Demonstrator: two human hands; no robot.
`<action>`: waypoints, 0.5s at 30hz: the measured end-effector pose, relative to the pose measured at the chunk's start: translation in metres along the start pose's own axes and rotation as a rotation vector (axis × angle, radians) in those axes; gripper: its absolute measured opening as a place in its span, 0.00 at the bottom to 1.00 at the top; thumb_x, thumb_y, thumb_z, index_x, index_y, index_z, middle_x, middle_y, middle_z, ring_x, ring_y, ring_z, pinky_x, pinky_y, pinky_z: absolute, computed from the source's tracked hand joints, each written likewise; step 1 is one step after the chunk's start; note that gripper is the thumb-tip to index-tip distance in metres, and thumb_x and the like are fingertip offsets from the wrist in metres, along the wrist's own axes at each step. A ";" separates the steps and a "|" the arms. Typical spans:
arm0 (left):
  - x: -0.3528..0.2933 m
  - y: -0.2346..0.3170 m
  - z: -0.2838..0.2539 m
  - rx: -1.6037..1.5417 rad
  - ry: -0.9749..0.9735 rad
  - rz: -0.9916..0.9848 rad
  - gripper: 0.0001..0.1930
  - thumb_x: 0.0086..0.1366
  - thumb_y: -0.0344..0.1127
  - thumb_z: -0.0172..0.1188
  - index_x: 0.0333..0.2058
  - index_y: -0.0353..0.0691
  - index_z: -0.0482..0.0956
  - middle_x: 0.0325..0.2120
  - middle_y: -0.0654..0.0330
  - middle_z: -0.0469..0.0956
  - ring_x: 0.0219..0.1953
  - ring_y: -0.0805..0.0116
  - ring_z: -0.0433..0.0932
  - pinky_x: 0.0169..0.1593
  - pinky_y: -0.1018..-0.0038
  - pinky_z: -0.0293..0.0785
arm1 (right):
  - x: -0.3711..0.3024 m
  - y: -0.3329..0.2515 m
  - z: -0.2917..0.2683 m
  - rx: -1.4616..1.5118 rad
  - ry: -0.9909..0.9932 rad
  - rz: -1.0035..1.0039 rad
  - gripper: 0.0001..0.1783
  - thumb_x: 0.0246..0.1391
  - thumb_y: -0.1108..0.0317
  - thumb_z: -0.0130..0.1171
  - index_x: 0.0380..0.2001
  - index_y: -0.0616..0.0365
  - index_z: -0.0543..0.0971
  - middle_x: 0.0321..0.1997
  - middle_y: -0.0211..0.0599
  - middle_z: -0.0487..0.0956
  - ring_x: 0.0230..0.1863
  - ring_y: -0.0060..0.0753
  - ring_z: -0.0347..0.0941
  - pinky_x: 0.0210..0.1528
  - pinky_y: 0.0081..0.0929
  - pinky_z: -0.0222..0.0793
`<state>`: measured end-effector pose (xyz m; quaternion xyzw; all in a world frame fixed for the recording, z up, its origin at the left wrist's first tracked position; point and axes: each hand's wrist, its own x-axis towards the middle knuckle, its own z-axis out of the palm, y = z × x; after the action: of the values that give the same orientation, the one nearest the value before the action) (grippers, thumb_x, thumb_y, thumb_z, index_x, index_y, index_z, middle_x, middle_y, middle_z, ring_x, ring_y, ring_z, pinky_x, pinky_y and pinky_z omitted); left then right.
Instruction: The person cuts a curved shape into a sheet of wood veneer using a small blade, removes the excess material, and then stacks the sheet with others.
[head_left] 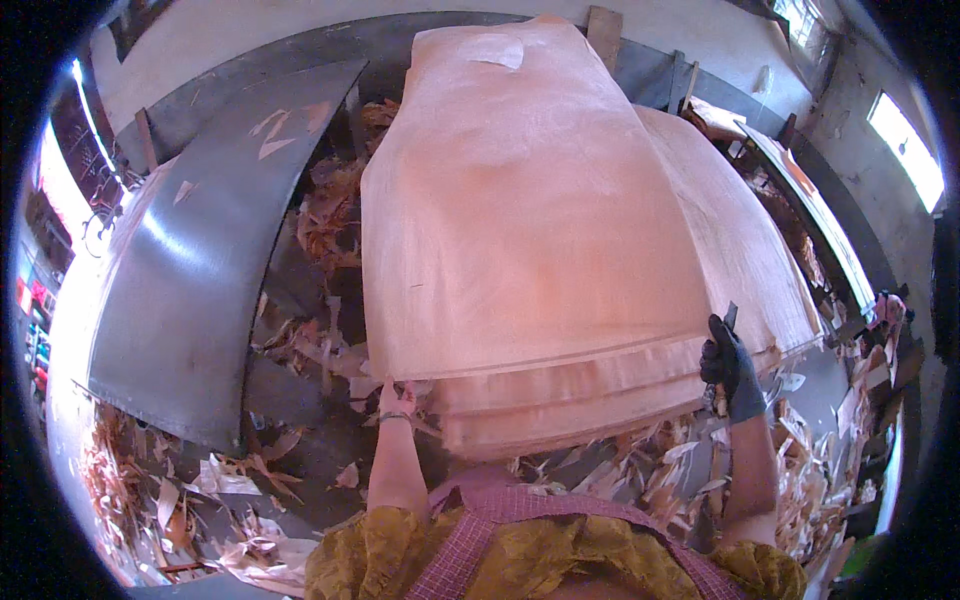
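Observation:
A large stack of thin pinkish-tan wood veneer sheets lies in front of me, its near edges stepped in layers. My left hand, bare with a band at the wrist, closes its fingers on the near left corner of the top sheet. At the stack's near right edge is my right hand in a black glove. It is wrapped round a flat dark blade-like tool, whose end sticks up past the thumb. The gloved fist hides the rest of that tool.
To the left stands a smooth dark grey panel-topped table with a few veneer scraps. Torn veneer scraps litter the floor around me. Another veneer pile adjoins the stack's right side. A long narrow board-topped stand lies farther right.

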<state>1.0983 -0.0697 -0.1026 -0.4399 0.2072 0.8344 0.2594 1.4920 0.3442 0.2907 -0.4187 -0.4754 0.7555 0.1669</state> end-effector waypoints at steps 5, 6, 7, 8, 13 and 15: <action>-0.005 -0.028 0.067 0.267 -0.122 0.168 0.09 0.59 0.43 0.66 0.31 0.49 0.77 0.25 0.72 0.74 0.22 0.79 0.69 0.19 0.83 0.62 | 0.048 -0.067 -0.065 -0.155 0.098 -0.106 0.20 0.54 0.46 0.61 0.24 0.39 0.63 0.10 0.18 0.58 0.06 0.18 0.49 0.09 0.22 0.43; -0.011 -0.039 0.083 0.325 -0.138 0.180 0.09 0.58 0.44 0.66 0.30 0.49 0.76 0.23 0.72 0.74 0.21 0.80 0.68 0.19 0.83 0.62 | 0.055 -0.076 -0.087 -0.180 0.123 -0.116 0.19 0.55 0.46 0.61 0.25 0.39 0.63 0.10 0.18 0.58 0.06 0.18 0.50 0.09 0.21 0.43; -0.021 -0.054 0.100 0.378 -0.158 0.189 0.09 0.58 0.44 0.66 0.29 0.49 0.76 0.22 0.72 0.73 0.20 0.80 0.67 0.18 0.82 0.61 | 0.061 -0.088 -0.109 -0.208 0.148 -0.131 0.18 0.55 0.46 0.61 0.25 0.39 0.64 0.10 0.18 0.58 0.07 0.18 0.50 0.09 0.21 0.43; -0.043 -0.085 0.113 0.428 -0.177 0.201 0.11 0.58 0.47 0.65 0.28 0.50 0.76 0.22 0.72 0.74 0.22 0.78 0.69 0.20 0.82 0.62 | 0.060 -0.097 -0.135 -0.232 0.177 -0.136 0.18 0.54 0.45 0.61 0.25 0.39 0.65 0.10 0.18 0.58 0.07 0.17 0.51 0.09 0.21 0.44; -0.116 -0.147 0.145 0.179 -0.215 0.336 0.11 0.60 0.47 0.63 0.28 0.49 0.75 0.23 0.69 0.75 0.22 0.76 0.71 0.19 0.79 0.61 | 0.087 -0.130 -0.217 -0.379 0.209 -0.198 0.20 0.53 0.44 0.61 0.25 0.41 0.65 0.10 0.18 0.60 0.08 0.17 0.55 0.10 0.20 0.50; -0.112 -0.158 0.135 0.417 -0.158 0.478 0.11 0.61 0.46 0.62 0.30 0.48 0.74 0.23 0.69 0.75 0.22 0.76 0.71 0.19 0.78 0.61 | 0.105 -0.138 -0.256 -0.355 0.214 -0.211 0.21 0.52 0.43 0.62 0.25 0.41 0.65 0.11 0.19 0.61 0.07 0.16 0.55 0.09 0.20 0.51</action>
<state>1.1646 0.1033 0.0447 -0.2499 0.4503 0.8429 0.1558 1.6123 0.6282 0.3092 -0.4673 -0.6216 0.5896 0.2183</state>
